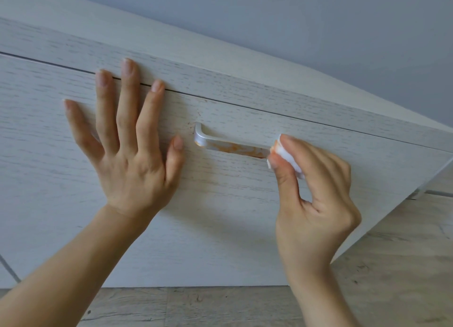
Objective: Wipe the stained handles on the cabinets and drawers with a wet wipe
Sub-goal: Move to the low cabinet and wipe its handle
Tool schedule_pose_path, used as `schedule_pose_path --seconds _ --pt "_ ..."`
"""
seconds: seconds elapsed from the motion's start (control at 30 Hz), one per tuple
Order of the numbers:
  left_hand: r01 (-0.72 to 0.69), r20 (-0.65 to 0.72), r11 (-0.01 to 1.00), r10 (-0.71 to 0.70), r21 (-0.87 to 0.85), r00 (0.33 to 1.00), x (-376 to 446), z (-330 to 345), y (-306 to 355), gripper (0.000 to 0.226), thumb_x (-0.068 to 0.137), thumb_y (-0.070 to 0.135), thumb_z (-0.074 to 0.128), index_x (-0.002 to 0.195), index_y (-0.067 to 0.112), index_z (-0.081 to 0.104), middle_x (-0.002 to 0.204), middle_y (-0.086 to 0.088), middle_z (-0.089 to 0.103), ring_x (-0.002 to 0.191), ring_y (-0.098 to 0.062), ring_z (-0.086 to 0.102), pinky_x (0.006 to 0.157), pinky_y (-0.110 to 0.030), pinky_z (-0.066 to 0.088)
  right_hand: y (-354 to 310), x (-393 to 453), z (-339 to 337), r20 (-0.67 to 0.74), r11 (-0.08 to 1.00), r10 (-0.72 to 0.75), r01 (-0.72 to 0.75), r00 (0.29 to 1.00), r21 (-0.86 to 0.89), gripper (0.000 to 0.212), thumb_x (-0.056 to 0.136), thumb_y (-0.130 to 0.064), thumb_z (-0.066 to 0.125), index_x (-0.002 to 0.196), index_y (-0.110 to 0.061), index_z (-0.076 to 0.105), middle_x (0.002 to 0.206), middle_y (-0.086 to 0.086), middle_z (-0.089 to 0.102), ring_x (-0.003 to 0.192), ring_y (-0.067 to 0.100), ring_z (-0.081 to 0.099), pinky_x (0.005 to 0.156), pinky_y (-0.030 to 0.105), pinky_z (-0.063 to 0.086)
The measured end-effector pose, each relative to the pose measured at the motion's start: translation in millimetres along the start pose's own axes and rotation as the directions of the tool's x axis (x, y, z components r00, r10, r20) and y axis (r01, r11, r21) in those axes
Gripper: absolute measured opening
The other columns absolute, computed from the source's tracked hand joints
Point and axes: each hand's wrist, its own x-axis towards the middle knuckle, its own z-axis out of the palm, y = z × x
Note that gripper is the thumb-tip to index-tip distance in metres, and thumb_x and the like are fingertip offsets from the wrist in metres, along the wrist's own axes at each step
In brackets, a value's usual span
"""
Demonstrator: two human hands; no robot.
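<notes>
A silver bar handle (228, 147) with orange stains along its front is fixed to a whitewashed wood drawer front (220, 216). My right hand (311, 194) pinches a folded white wet wipe (286, 155) between thumb and fingers and presses it against the handle's right end, which it hides. The wipe's edge shows a little orange. My left hand (127, 140) lies flat on the drawer front left of the handle, fingers spread, its fingertips reaching the gap above the drawer.
The cabinet's top panel (245, 88) runs above the drawer, with a grey wall (318, 20) behind. Light wood-look floor tiles (392, 265) lie below and to the right. A metal cabinet leg (416, 194) shows at the right corner.
</notes>
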Motion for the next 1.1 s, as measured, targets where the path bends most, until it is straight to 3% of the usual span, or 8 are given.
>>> schedule_pose_path --seconds 0.27,0.43,0.57,0.7,0.87,1.0,1.1 --pt "-0.027 0.001 0.999 0.027 0.016 1.0 0 -1 -2 0.052 0.1 0.037 0.022 0.144 0.009 0.029 0.148 -0.02 0.028 0.138 -0.038 0.018 0.106 -0.063 0.011 -1 -1 0 -0.009 1.0 0.004 -0.004 1.0 0.013 0.024 0.082 0.0 0.072 0.102 -0.01 0.064 0.094 0.003 0.071 0.088 0.018 0.062 0.083 0.027 0.048" --pt "-0.109 0.096 0.994 0.108 0.001 0.99 -16 -6 -6 0.055 0.099 0.036 0.029 0.147 0.011 0.021 0.149 -0.018 0.019 0.139 -0.036 0.008 0.115 -0.047 -0.005 -9 2 6 0.018 0.996 -0.081 0.08 0.997 0.028 0.012 0.085 -0.004 0.07 0.096 -0.005 0.069 0.092 0.004 0.071 0.09 0.016 0.062 0.084 0.029 0.05" --pt "-0.103 0.102 0.995 0.103 0.001 0.989 -20 -5 -5 0.055 0.099 0.035 0.032 0.148 0.014 0.019 0.15 -0.016 0.017 0.139 -0.035 0.008 0.116 -0.046 -0.004 -8 2 4 0.009 0.999 -0.03 0.03 0.999 0.021 0.018 0.083 -0.003 0.072 0.099 -0.008 0.067 0.092 0.002 0.071 0.088 0.018 0.062 0.083 0.027 0.05" --pt "-0.103 0.082 0.995 0.101 0.011 0.991 -20 -2 -5 0.056 0.098 0.035 0.033 0.149 0.015 0.018 0.15 -0.015 0.017 0.14 -0.035 0.008 0.116 -0.048 -0.002 -10 4 10 0.038 0.997 -0.071 0.07 0.997 0.025 0.012 0.086 -0.006 0.069 0.097 -0.005 0.07 0.091 0.002 0.071 0.087 0.017 0.061 0.083 0.025 0.05" --pt "-0.107 0.07 0.994 0.107 0.003 0.992 -22 -2 -6 0.057 0.099 0.035 0.033 0.149 0.016 0.018 0.15 -0.014 0.017 0.14 -0.035 0.01 0.116 -0.048 -0.001 -10 4 3 0.014 0.999 -0.011 0.01 1.0 0.046 0.019 0.083 -0.004 0.072 0.101 -0.008 0.068 0.093 -0.016 0.068 0.088 0.018 0.061 0.074 0.034 0.053" --pt "-0.116 0.06 0.993 0.115 0.012 0.992 -21 -1 -6 0.058 0.098 0.035 0.034 0.15 0.015 0.018 0.15 -0.014 0.018 0.14 -0.035 0.011 0.116 -0.048 -0.001 -8 8 11 0.032 0.995 -0.09 0.091 0.995 -0.037 0.015 0.086 -0.015 0.071 0.101 -0.014 0.068 0.095 -0.022 0.058 0.088 0.01 0.058 0.069 0.044 0.052" --pt "-0.116 0.051 0.993 0.115 0.013 0.992 -22 0 -7 0.057 0.097 0.034 0.035 0.149 0.015 0.02 0.15 -0.014 0.018 0.14 -0.034 0.011 0.116 -0.048 -0.002 -1 9 8 0.09 0.976 -0.182 0.191 0.979 -0.103 0.018 0.088 -0.018 0.068 0.105 -0.012 0.066 0.096 -0.016 0.059 0.09 0.012 0.057 0.071 0.044 0.053"
